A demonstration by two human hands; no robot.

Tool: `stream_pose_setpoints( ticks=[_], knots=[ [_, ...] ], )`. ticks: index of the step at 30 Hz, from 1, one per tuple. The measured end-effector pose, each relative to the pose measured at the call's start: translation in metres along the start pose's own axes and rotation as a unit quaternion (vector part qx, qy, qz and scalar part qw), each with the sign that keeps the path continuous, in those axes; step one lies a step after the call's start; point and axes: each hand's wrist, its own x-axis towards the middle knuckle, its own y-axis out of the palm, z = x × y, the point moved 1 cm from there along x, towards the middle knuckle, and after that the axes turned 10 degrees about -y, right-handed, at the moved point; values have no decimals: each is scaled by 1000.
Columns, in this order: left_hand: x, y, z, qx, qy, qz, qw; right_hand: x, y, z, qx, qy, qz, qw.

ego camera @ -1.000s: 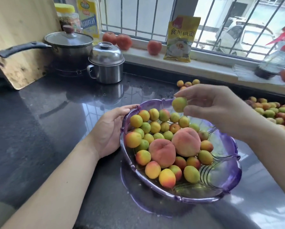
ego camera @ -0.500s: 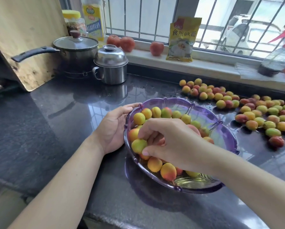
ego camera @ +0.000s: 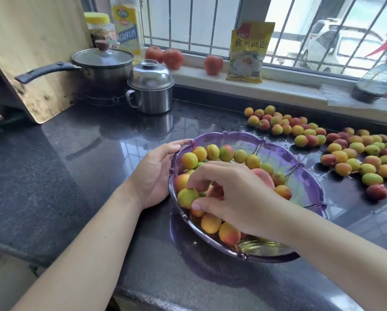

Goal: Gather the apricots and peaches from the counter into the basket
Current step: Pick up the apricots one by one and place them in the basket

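Observation:
The purple plastic basket (ego camera: 285, 157) sits on the dark counter, holding several apricots and a peach (ego camera: 264, 177) partly hidden by my right hand. My right hand (ego camera: 233, 195) reaches into the basket's left side. Its thumb and forefinger pinch a green-yellow apricot (ego camera: 186, 197) that lies among the others by the rim. My left hand (ego camera: 153, 173) holds the basket's left rim from outside. Many loose apricots (ego camera: 345, 153) are spread on the counter to the right of the basket, up to the window sill.
A lidded steel pot (ego camera: 151, 90) and a saucepan (ego camera: 102, 63) stand behind the basket at the left, beside a wooden cutting board (ego camera: 31, 52). Red fruits (ego camera: 172, 58), a yellow packet (ego camera: 248, 52) and a spray bottle (ego camera: 376, 79) sit on the sill. The counter's front edge (ego camera: 19, 252) is at lower left.
My right hand came down from above the basket's far rim with the apricot and now has it low at the basket's left side. The left hand stayed on the rim.

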Motion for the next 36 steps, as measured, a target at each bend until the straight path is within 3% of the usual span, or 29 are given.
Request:
stream_pose_setpoints(
  ticks=[18,21,23,27,30,33,36],
  knots=[
    [-8,8,-2,25,1,-31,999,-2,1,-4,-52,36,5,998],
    [-8,11,3,37,19,-37,998,-1,-7,-7,-15,30,23,999],
    [-7,13,6,49,34,-44,997,0,-20,-17,24,22,-15,999],
    [-5,16,8,48,48,-52,996,14,-55,-73,-12,47,-119,992],
    [-4,14,5,41,55,-53,996,33,-76,-142,-81,134,-162,974],
    [-1,6,0,13,37,-44,998,53,-82,-206,-163,202,-161,952],
    [3,0,-2,-7,11,-28,1000,75,-79,-244,-253,204,-94,941]
  ],
)
